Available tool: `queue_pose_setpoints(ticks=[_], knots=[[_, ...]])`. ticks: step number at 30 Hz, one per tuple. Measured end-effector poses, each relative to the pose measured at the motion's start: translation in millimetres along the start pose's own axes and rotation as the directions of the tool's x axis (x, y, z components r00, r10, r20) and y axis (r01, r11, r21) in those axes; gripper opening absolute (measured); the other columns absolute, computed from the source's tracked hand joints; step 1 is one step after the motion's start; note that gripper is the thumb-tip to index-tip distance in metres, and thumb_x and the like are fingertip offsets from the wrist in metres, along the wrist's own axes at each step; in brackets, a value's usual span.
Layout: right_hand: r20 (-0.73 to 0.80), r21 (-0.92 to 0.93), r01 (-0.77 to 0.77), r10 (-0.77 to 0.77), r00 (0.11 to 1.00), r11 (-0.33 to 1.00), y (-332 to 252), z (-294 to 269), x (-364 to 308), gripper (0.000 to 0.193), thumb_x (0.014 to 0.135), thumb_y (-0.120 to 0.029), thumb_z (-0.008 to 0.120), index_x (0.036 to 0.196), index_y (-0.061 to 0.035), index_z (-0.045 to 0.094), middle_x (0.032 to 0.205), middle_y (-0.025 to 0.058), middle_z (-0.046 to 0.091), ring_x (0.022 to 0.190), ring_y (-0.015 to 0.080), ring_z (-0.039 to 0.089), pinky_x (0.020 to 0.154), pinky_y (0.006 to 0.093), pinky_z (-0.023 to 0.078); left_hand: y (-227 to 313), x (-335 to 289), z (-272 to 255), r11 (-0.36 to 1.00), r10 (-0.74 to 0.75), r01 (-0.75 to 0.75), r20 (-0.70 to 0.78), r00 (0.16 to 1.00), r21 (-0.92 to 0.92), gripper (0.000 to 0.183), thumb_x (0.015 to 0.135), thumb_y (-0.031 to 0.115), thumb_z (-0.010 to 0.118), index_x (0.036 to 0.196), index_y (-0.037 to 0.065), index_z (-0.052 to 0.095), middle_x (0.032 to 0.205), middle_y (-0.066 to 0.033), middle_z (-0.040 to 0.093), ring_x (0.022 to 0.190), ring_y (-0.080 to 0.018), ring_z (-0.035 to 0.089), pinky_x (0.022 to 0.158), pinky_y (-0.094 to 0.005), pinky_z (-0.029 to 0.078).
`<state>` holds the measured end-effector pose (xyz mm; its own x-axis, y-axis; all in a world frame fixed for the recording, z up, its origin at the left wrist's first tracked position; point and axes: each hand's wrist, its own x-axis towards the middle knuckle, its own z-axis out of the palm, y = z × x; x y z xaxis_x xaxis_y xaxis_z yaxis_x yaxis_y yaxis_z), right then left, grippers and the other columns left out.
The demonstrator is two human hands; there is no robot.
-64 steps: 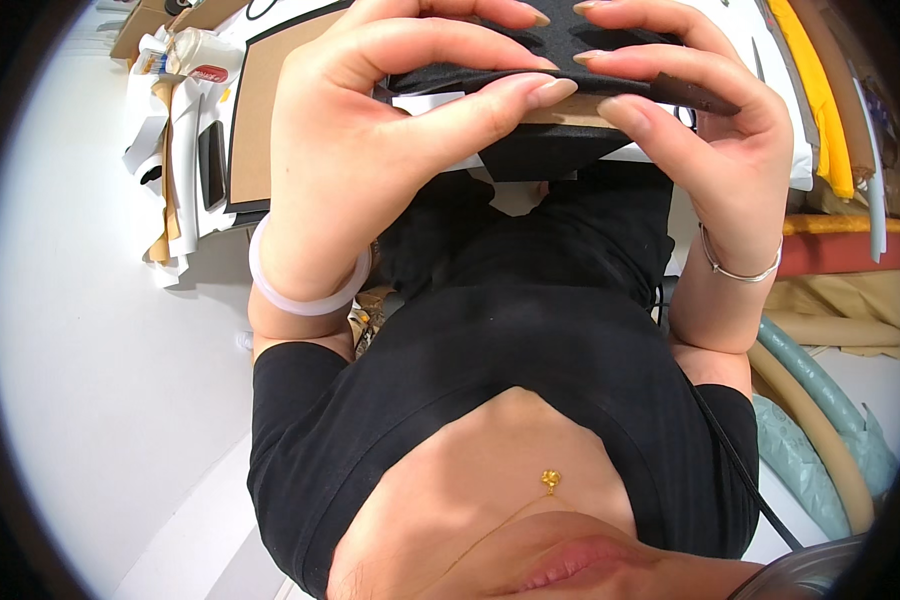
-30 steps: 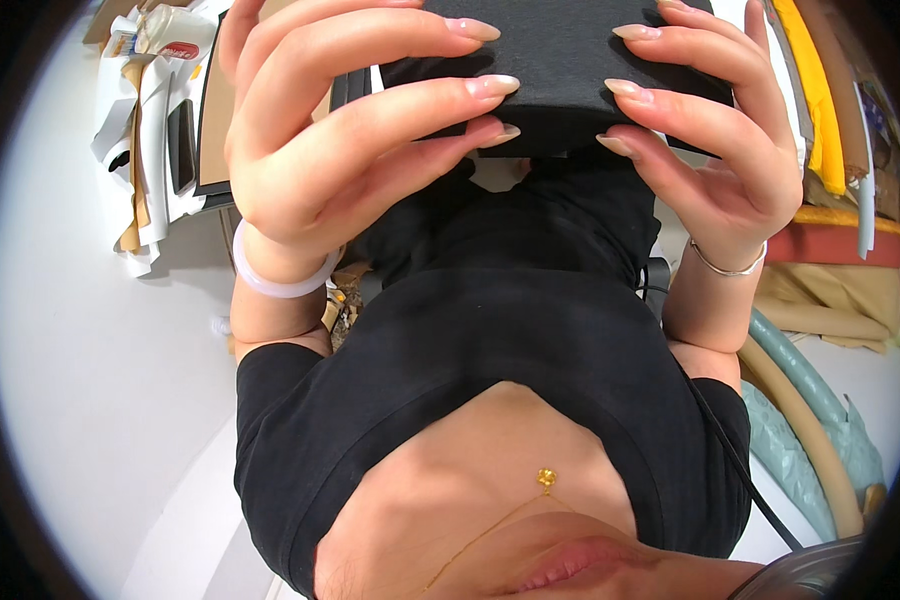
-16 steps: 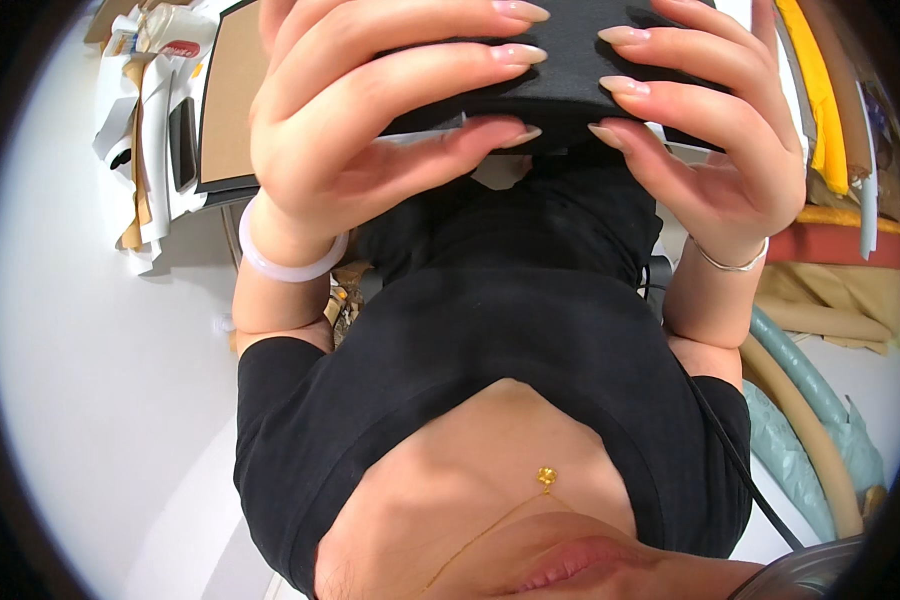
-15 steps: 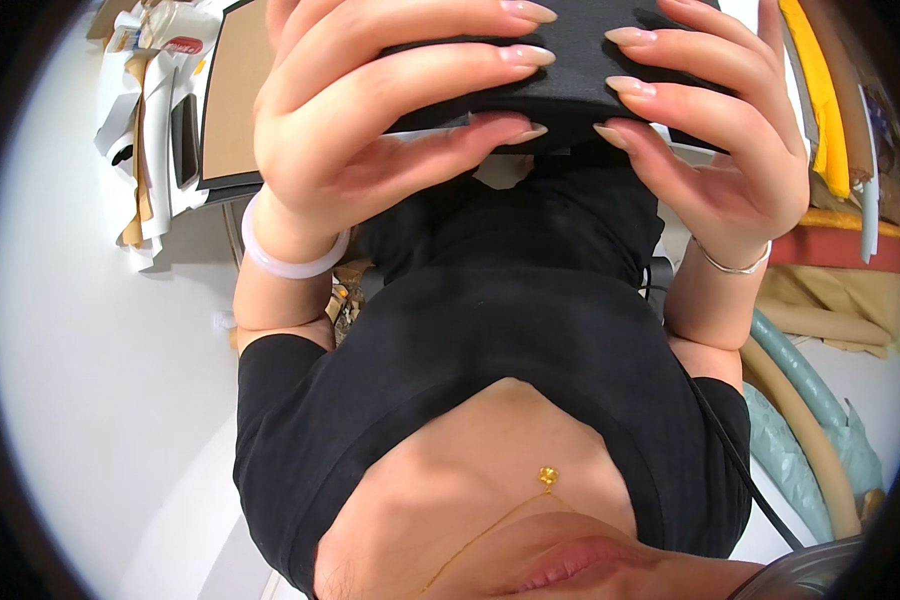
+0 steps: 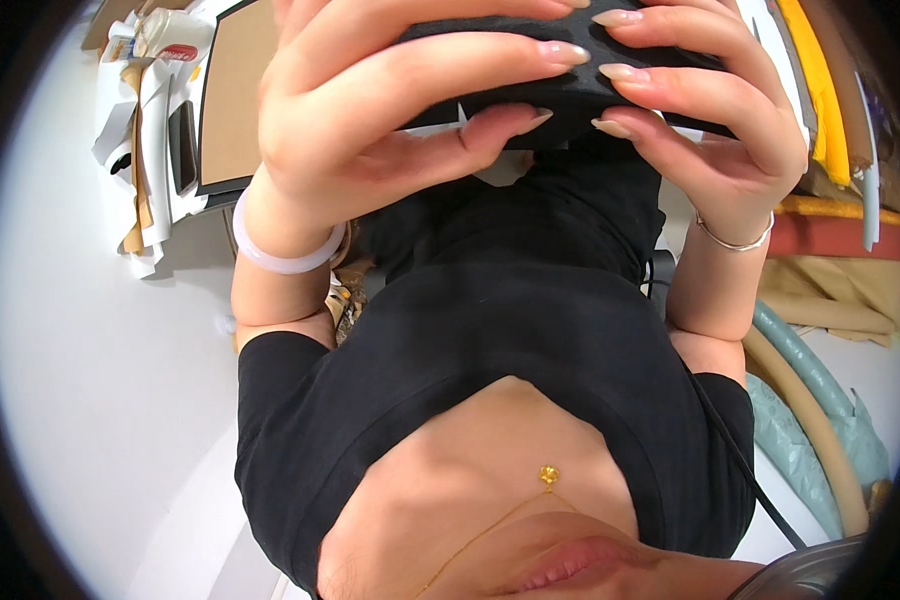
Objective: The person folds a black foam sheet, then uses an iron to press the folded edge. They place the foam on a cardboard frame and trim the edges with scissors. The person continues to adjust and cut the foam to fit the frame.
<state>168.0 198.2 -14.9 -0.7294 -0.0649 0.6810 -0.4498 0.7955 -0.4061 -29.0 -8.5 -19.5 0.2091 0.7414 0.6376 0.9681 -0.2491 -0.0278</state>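
Both hands' grip is grasping the black piece (image 5: pixel 570 95): left hand (image 5: pixel 340 130) and right hand (image 5: pixel 745 125) are bearing fingers on its top, thumbs at its near edge. It is sitting between them. Uneven thumb pressure may be risking creases, and long nails marks. A tan board (image 5: pixel 238 100) is lying left of the piece, a yellow strip (image 5: pixel 820 95) right.

At left, a dark rectangular object (image 5: pixel 182 150) is lying beside curled white paper (image 5: pixel 153 110). At right, a yellow strip (image 5: pixel 820 90) is lying beside a brown roll (image 5: pixel 848 110), and a blue-green tube (image 5: pixel 805 348) is running alongside a beige tube (image 5: pixel 812 410).
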Motion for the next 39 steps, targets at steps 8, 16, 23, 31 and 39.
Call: queue_pose_setpoints(ticks=[8,16,23,31,39], knots=[[-0.065,0.020,0.020,-0.018,0.998,1.000,4,5,-5,0.026,0.072,-0.008,0.091,0.095,-0.0134,0.079,0.108,0.0099,0.076,0.116,0.0312,0.067,0.123,0.0497,0.024,16,13,-6,0.998,-0.022,0.022,0.001,1.000,0.056,0.021,0.082,0.021,0.083,0.100,0.032,0.080,0.114,0.0027,0.073,0.117,-0.0221,0.064,0.128,-0.0499,0.020],[-0.068,-0.175,-0.059,0.047,0.997,0.983,-12,6,-4,0.029,0.075,-0.014,0.091,0.099,-0.0166,0.075,0.106,0.0052,0.076,0.113,0.0268,0.070,0.125,0.0523,0.023,23,11,5,0.995,-0.088,0.090,-0.056,0.995,0.031,0.019,0.084,0.020,0.081,0.100,0.031,0.080,0.112,0.0011,0.073,0.113,-0.0236,0.065,0.126,-0.0500,0.024],[-0.024,-0.469,0.030,-0.047,0.999,0.883,-36,4,2,0.022,0.080,-0.021,0.088,0.098,-0.0201,0.075,0.101,-0.0026,0.075,0.108,0.0201,0.069,0.126,0.0535,0.023,24,11,0,0.984,-0.121,0.101,-0.139,0.983,-0.144,0.021,0.079,0.020,0.087,0.098,0.018,0.078,0.111,-0.0073,0.072,0.112,-0.0267,0.065,0.123,-0.0504,0.028],[-0.099,-0.388,-0.128,0.097,0.990,0.913,-42,8,3,0.019,0.078,-0.020,0.088,0.094,-0.0228,0.077,0.099,-0.0053,0.074,0.106,0.0181,0.069,0.126,0.0533,0.024,20,1,-1,0.968,-0.197,0.176,-0.107,0.975,-0.181,0.021,0.076,0.016,0.089,0.094,0.017,0.078,0.108,-0.0075,0.072,0.111,-0.0259,0.064,0.123,-0.0498,0.028],[-0.097,-0.558,0.001,-0.067,0.993,0.830,-37,23,2,0.013,0.082,-0.023,0.081,0.090,-0.0327,0.077,0.098,-0.0098,0.071,0.104,0.0135,0.067,0.126,0.0545,0.026,15,-1,5,0.997,-0.056,0.047,-0.190,0.980,-0.054,0.021,0.076,0.016,0.090,0.093,0.022,0.079,0.106,-0.0023,0.072,0.108,-0.0221,0.065,0.126,-0.0499,0.023]])
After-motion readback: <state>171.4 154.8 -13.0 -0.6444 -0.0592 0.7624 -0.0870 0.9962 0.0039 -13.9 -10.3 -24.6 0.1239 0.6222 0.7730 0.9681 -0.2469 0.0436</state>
